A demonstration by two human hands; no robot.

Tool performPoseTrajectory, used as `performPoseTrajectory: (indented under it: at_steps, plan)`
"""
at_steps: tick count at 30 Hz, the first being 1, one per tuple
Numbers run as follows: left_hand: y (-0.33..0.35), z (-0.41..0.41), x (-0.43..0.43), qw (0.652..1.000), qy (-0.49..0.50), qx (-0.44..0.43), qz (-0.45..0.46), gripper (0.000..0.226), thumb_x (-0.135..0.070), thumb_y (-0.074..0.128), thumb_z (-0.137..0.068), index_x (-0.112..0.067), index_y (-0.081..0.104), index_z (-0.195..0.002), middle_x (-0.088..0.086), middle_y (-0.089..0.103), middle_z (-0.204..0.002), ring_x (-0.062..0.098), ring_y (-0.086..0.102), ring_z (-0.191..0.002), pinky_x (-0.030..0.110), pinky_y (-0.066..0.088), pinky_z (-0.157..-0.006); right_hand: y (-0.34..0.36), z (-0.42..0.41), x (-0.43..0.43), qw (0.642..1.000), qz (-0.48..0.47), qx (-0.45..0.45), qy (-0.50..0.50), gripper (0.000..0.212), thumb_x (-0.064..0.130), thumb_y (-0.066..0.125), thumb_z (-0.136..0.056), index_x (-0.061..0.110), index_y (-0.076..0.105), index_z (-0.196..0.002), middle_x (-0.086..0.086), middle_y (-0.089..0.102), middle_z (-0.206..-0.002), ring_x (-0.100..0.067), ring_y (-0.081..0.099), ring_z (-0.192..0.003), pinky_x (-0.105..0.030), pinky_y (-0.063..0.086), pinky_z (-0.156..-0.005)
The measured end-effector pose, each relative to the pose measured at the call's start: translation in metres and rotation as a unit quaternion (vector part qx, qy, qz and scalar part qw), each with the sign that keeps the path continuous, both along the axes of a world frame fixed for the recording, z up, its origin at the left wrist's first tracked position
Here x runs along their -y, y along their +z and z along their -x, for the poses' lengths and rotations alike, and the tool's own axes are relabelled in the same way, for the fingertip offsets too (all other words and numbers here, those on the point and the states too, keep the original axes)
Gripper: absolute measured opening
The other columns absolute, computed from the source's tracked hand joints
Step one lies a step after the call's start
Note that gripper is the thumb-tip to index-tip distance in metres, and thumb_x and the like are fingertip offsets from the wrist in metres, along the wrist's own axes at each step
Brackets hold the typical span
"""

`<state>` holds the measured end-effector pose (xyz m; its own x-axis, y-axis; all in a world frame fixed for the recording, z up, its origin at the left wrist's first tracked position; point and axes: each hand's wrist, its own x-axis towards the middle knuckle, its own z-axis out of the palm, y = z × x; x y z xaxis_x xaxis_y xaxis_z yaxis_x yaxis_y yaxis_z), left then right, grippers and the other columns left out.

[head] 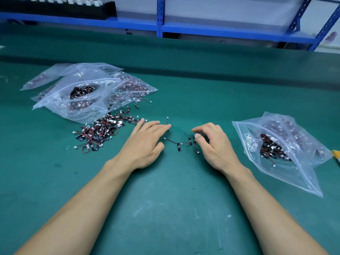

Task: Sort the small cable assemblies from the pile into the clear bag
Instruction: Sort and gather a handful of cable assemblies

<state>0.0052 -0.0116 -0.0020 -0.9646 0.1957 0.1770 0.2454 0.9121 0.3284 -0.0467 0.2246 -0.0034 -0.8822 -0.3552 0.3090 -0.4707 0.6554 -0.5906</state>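
A pile of small cable assemblies, black tabs with red-black wires and white plugs, lies on the green mat left of centre. My left hand lies flat beside the pile, fingers straight, fingertips over one loose assembly. Three separated assemblies lie between my hands. My right hand hovers over them with fingers loosely curled, thumb and forefinger near the rightmost one; whether it pinches anything I cannot tell. A clear zip bag holding several assemblies lies open-mouthed to the right.
A heap of clear bags filled with assemblies lies behind the pile at the left. A blue metal rack runs along the far edge of the green table. A yellow object pokes in at the right edge.
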Motion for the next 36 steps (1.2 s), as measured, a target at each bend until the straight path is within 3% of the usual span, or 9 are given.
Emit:
performPoseTrajectory:
  at_steps: [5,8,13,16,18,21,25,36]
  plan:
    - [0.002,-0.001,0.005,0.999,0.032,-0.025,-0.031,0.054,-0.013,0.054,-0.083,-0.025,0.051,-0.136,-0.014,0.059,-0.124,0.014,0.042,-0.128,0.039,0.013,-0.123,-0.001,0.001,-0.002,1.0,-0.008,0.001,-0.004,0.017,0.026,0.058,-0.097,0.024,0.068,-0.11,0.015,0.06,-0.102,-0.011,0.049,-0.104,-0.037,0.044,-0.095]
    - [0.003,-0.004,0.007,0.996,0.048,-0.038,-0.059,0.05,-0.012,0.057,-0.082,-0.024,0.054,-0.131,-0.017,0.061,-0.113,0.016,0.047,-0.116,0.037,0.03,-0.113,-0.002,0.0,-0.002,1.0,-0.027,0.002,-0.003,0.019,0.024,0.064,-0.092,0.024,0.069,-0.111,0.014,0.062,-0.104,-0.012,0.049,-0.108,-0.039,0.043,-0.098]
    - [0.005,-0.007,0.005,0.989,0.082,-0.056,-0.105,0.039,-0.014,0.058,-0.086,-0.025,0.062,-0.123,-0.022,0.069,-0.098,0.012,0.051,-0.099,0.037,0.038,-0.103,-0.001,0.0,-0.002,1.0,-0.027,0.0,-0.003,0.018,0.024,0.066,-0.091,0.025,0.07,-0.108,0.017,0.059,-0.101,-0.011,0.048,-0.107,-0.038,0.043,-0.098]
    - [0.006,-0.01,0.002,0.979,0.091,-0.055,-0.174,0.03,-0.016,0.057,-0.088,-0.029,0.066,-0.114,-0.027,0.07,-0.081,0.004,0.055,-0.086,0.031,0.042,-0.089,-0.002,0.0,-0.002,1.0,-0.025,-0.002,-0.003,0.017,0.024,0.067,-0.091,0.025,0.07,-0.108,0.017,0.059,-0.1,-0.011,0.048,-0.106,-0.038,0.043,-0.098]
    - [0.007,-0.01,0.003,0.973,0.106,-0.073,-0.189,0.03,-0.02,0.054,-0.086,-0.029,0.066,-0.112,-0.027,0.07,-0.082,0.004,0.053,-0.086,0.03,0.042,-0.085,-0.002,0.001,-0.002,1.0,-0.024,0.001,-0.004,0.017,0.024,0.066,-0.091,0.025,0.07,-0.108,0.017,0.059,-0.1,-0.011,0.048,-0.107,-0.039,0.044,-0.098]
    - [0.008,-0.007,0.012,0.969,0.151,-0.094,-0.172,0.039,-0.012,0.057,-0.084,-0.023,0.062,-0.121,-0.02,0.07,-0.101,0.014,0.051,-0.101,0.037,0.043,-0.095,-0.002,0.0,-0.003,1.0,-0.021,0.002,-0.005,0.018,0.024,0.066,-0.091,0.025,0.07,-0.108,0.017,0.059,-0.101,-0.011,0.048,-0.107,-0.039,0.044,-0.097]
    - [0.005,-0.004,0.02,0.978,0.175,-0.034,-0.109,0.053,-0.012,0.056,-0.083,-0.027,0.055,-0.134,-0.017,0.066,-0.122,0.016,0.045,-0.118,0.04,0.036,-0.106,-0.001,0.001,-0.002,1.0,-0.021,0.002,-0.004,0.018,0.024,0.066,-0.091,0.025,0.07,-0.108,0.018,0.058,-0.1,-0.011,0.048,-0.107,-0.039,0.045,-0.096]
    - [0.006,-0.006,0.023,0.981,0.177,-0.056,-0.056,0.031,-0.022,0.057,-0.089,-0.032,0.068,-0.116,-0.019,0.069,-0.095,0.016,0.046,-0.1,0.038,0.036,-0.095,-0.002,0.002,-0.003,1.0,-0.024,0.004,-0.003,0.016,0.024,0.066,-0.091,0.025,0.07,-0.107,0.018,0.058,-0.099,-0.011,0.047,-0.107,-0.039,0.044,-0.096]
